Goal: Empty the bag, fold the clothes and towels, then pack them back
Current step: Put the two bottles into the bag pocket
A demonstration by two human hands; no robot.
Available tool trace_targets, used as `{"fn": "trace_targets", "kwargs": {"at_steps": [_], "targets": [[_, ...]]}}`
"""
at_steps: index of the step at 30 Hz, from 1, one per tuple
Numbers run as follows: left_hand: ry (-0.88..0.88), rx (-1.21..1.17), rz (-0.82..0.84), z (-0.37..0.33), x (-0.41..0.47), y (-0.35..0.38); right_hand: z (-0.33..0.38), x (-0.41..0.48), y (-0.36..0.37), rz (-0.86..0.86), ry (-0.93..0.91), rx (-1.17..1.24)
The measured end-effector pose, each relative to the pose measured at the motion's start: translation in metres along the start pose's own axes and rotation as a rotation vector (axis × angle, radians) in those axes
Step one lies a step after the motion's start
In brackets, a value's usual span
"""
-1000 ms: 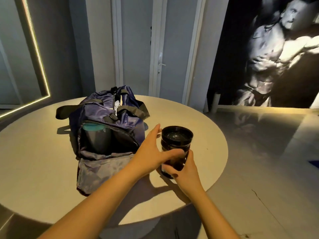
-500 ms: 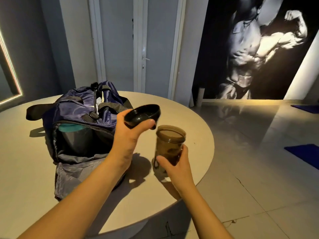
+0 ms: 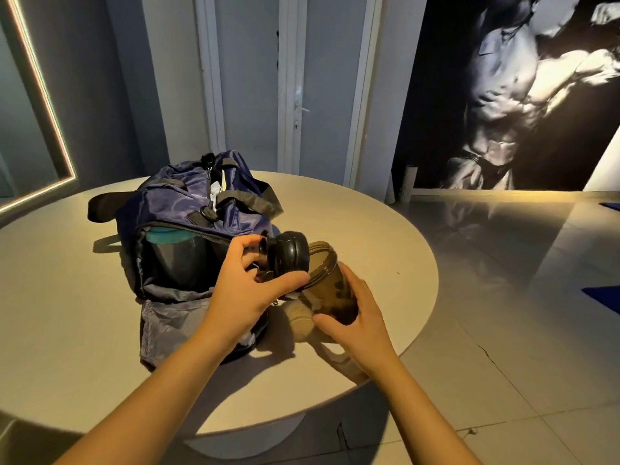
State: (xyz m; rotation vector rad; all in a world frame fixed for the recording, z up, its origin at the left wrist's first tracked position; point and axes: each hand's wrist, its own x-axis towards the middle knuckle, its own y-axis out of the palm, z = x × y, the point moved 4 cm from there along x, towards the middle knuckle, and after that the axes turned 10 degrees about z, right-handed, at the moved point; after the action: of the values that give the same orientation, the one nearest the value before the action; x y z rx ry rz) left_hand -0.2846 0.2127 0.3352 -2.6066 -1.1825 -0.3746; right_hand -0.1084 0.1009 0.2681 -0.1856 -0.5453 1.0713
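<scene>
A dark blue duffel bag (image 3: 188, 209) lies on the round table (image 3: 385, 243), its end pocket unzipped with the flap hanging down. A dark bottle with a teal top (image 3: 174, 250) stands inside that pocket. White cloth shows at the bag's top zip. My left hand (image 3: 248, 290) grips a black shaker lid (image 3: 288, 253), tipped on edge next to the bag. My right hand (image 3: 355, 317) holds a smoky brown shaker cup (image 3: 332, 286), tilted with its open mouth toward the lid.
A lit mirror frame (image 3: 43, 105) stands at the left wall. A white door (image 3: 318, 82) is behind the table. Glossy tiled floor (image 3: 520, 297) stretches right, with a blue mat (image 3: 604, 297) at the right edge and a large wall mural (image 3: 520, 88).
The lid came off the cup in my left hand a second ago. Since then the cup has been tilted toward the lid, and the lid has turned onto its edge.
</scene>
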Motion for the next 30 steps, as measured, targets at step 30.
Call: {"fn": "trace_targets", "kwargs": {"at_steps": [30], "targets": [[-0.131, -0.186, -0.024, 0.058, -0.024, 0.009, -0.011, -0.009, -0.008, 0.002, 0.082, 0.342]]}}
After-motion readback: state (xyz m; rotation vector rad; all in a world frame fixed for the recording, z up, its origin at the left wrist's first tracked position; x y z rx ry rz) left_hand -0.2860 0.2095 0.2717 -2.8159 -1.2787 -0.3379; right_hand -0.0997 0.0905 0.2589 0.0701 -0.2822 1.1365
